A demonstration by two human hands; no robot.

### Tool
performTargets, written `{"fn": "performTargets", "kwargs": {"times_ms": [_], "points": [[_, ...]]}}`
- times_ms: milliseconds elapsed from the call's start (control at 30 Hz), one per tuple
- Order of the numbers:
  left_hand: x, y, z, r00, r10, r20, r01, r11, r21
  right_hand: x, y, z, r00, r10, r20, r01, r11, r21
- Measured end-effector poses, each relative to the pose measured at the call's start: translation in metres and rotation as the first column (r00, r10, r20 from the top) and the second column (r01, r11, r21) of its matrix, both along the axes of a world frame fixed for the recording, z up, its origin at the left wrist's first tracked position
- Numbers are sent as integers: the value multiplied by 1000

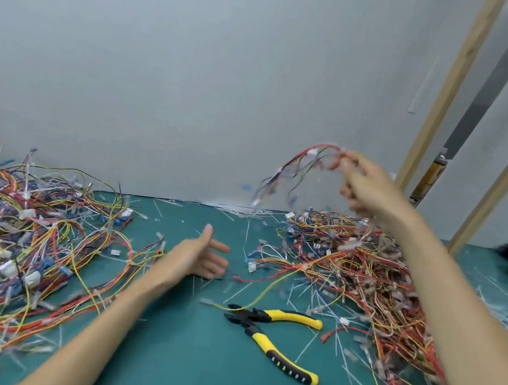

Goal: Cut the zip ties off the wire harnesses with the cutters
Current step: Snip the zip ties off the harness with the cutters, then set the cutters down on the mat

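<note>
Counter: a green mat-covered counter [184, 374] against a plain grey wall [166, 62], strewn with white zip-tie offcuts [308, 347].
Cutters: the yellow-and-black cutters [262, 323] lie flat on the counter, held by neither hand, handles splayed and jaws apart, pointing left.
Yellow wire: a loose yellow wire [263, 293] runs right up to the cutters' jaws.
Risk at the cutters: lifting them carelessly could likely catch or nick that wire. A hand coming in from the left meets the open blades first.
Left pile: a wide tangle of harnesses [6, 236] lies well left of the cutters.
Left grip: the left grip [202, 257] is open, fingers straight and holding nothing, just beyond and left of the cutters.
Right pile: a second, redder tangle [370, 287] lies right of the cutters and beyond them.
Right grip: the right grip [359, 189] pinches one wire harness [296, 166], raised above the right pile, far beyond the cutters.
Risk at the harness: its ends dangle close over the right pile and may hook other wires and drag them up. It is blurred, so its zip ties cannot be made out. Cutting without finding them could sever a wire.
Risk of mixing: with no gap kept clear beyond the cutters, the two piles could mix.
</note>
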State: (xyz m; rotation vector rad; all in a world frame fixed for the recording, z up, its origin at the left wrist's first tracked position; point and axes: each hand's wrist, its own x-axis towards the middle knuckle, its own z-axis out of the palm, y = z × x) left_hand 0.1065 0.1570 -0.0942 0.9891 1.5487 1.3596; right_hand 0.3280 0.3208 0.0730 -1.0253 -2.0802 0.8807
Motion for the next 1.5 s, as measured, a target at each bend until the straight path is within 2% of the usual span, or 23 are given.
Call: {"fn": "performTargets", "kwargs": {"times_ms": [67, 100, 133, 167, 233, 300, 333, 367, 400, 467, 500, 533, 700, 900, 1000, 1133, 1233, 1367, 1433, 1500], "points": [[2, -1, -13, 988, 153, -32, -147, 980, 132, 4, 16, 25, 991, -123, -43, 129, 974, 187], [2, -2, -16, 978, 207, -22, -199, 962, 186, 7, 24, 35, 978, -201, -62, 210, 932, 295], [0, -3, -17, 972, 236, -5, -230, 949, 215, 12, 32, 43, 949, -305, -81, 311, 857, 412], [0, -4, -18, 968, 252, -8, -244, 943, 227, 16, 38, 47, 899, -424, -108, 414, 743, 526], [1, -4, -19, 962, 257, -93, -230, 945, 232, 22, 42, 43, 800, -572, -182, 527, 523, 671], [4, -4, -20, 940, 244, -237, -192, 956, 221, 23, 42, 20, 795, -588, -149, 474, 449, 757], [5, -4, -22, 924, 236, -299, -176, 961, 214, 23, 41, -1, 800, -598, -57, 400, 459, 793], [5, -5, -23, 911, 232, -342, -166, 963, 212, 23, 40, -24, 790, -606, 94, 306, 523, 795], [5, -6, -23, 903, 233, -362, -163, 963, 212, 24, 39, -51, 749, -597, 287, 213, 628, 749], [4, -6, -22, 895, 236, -377, -163, 963, 216, 29, 37, -105, 586, -487, 647, 109, 839, 533], [4, -6, -22, 892, 234, -387, -160, 963, 215, 33, 38, -129, 521, -426, 739, 101, 891, 443], [5, -7, -23, 886, 229, -402, -154, 965, 212, 36, 38, -146, 501, -397, 769, 103, 910, 403], [6, -8, -24, 822, 215, -527, -124, 971, 203, 30, 36, -150, 489, -392, 779, 158, 919, 363], [7, -11, -22, 789, 216, -575, -117, 972, 204, 20, 16, -152, 443, -461, 769, 241, 887, 393], [8, -11, -21, 786, 215, -580, -116, 972, 203, 6, -4, -151, 468, -456, 757, 272, 889, 368], [9, -12, -19, 790, 216, -574, -124, 973, 197, -21, -39, -146, 517, -453, 727, 147, 883, 446], [9, -12, -19, 790, 219, -572, -127, 972, 196, -46, -73, -143, 612, -414, 674, 37, 866, 499], [9, -11, -21, 834, 256, -488, -153, 958, 241, -80, -115, -158, 779, -150, 609, -145, 901, 408], [8, -12, -20, 854, 293, -429, -189, 945, 268, -91, -127, -171, 790, -18, 612, -232, 917, 326], [6, -13, -21, 831, 345, -437, -237, 929, 283, -97, -132, -183, 782, 44, 622, -286, 912, 295]]}}
